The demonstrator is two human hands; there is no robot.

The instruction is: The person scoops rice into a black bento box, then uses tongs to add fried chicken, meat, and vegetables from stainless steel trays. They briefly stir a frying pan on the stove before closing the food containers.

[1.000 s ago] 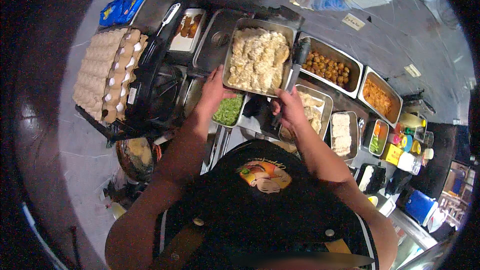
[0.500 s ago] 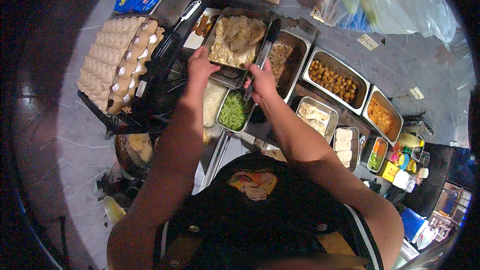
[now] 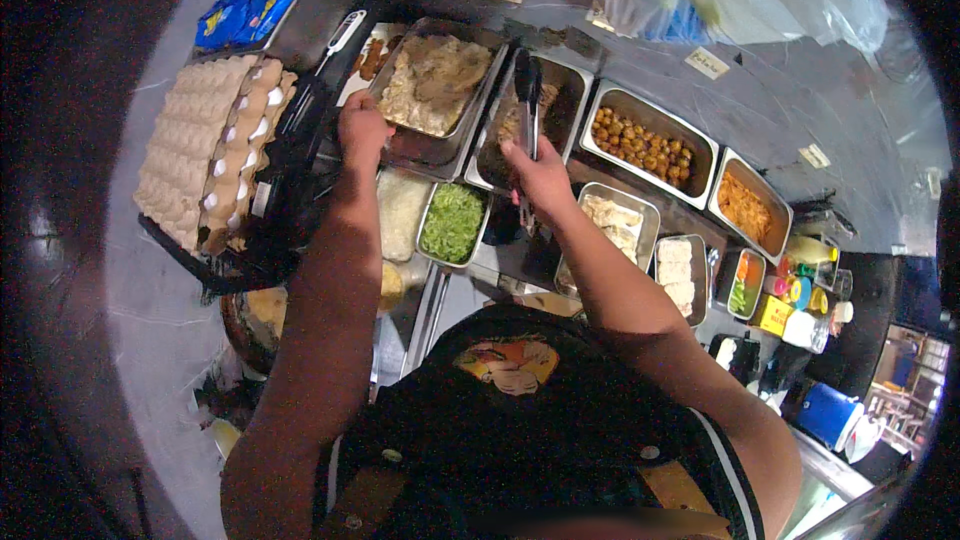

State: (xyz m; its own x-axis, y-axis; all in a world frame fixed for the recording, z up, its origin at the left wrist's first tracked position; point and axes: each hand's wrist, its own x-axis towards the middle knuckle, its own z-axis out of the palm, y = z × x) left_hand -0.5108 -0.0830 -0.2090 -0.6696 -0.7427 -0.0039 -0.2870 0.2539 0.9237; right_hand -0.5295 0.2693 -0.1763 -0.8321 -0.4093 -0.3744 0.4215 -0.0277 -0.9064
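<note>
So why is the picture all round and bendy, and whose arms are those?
The picture comes from a small camera worn on a person's head, looking down. Its wide lens bends straight edges, so everything looks round. The two arms belong to that person; the dark shirt is at the bottom.

The left hand grips the edge of a metal pan of pale shredded food. The right hand holds black tongs that point up over the next pan.

Around them sit more metal pans: chopped greens, round brown balls and orange food. To the left are stacked egg trays.
</note>
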